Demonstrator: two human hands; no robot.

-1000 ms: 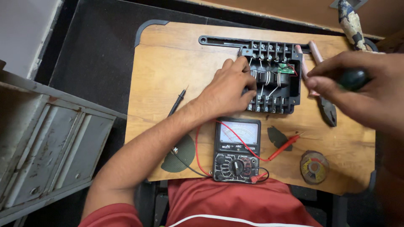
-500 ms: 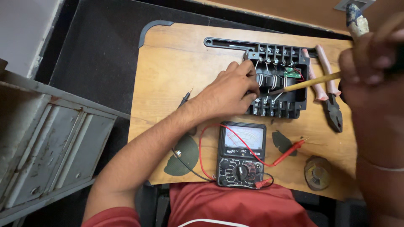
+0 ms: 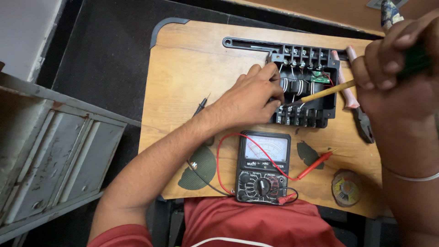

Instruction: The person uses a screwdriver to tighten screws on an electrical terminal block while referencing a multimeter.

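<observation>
Our left hand (image 3: pixel 250 101) rests on the left side of the black terminal block (image 3: pixel 304 93), which lies flat at the back of the wooden desk (image 3: pixel 192 87). The fingers (image 3: pixel 270 75) curl onto the block's edge and into its open middle, so this grip is pressed against the block; whether it pinches one of the small wires there we cannot tell.

Our right hand (image 3: pixel 402 77) is raised close to the camera at the right edge of the view. Its grip is closed around the dark handle of a screwdriver (image 3: pixel 327 91), whose yellowish shaft slants down and to the left, with its tip inside the block near the small green circuit board (image 3: pixel 320 77). Rows of screw terminals line the block's far and near sides.

Just right of the block lie pliers (image 3: pixel 354 105) with pink handles, partly hidden behind the right hand. In front of the block, near our body, sits a black meter with a needle dial (image 3: pixel 264 167). Its red lead loops across the desk to a red probe (image 3: pixel 313 165), which lies to the meter's right. A black probe (image 3: pixel 200 107) lies to the left, beside our forearm. A small roll of tape (image 3: pixel 346 187) sits at the desk's near right corner. A grey metal cabinet (image 3: pixel 50 155) stands to the left of the desk.
</observation>
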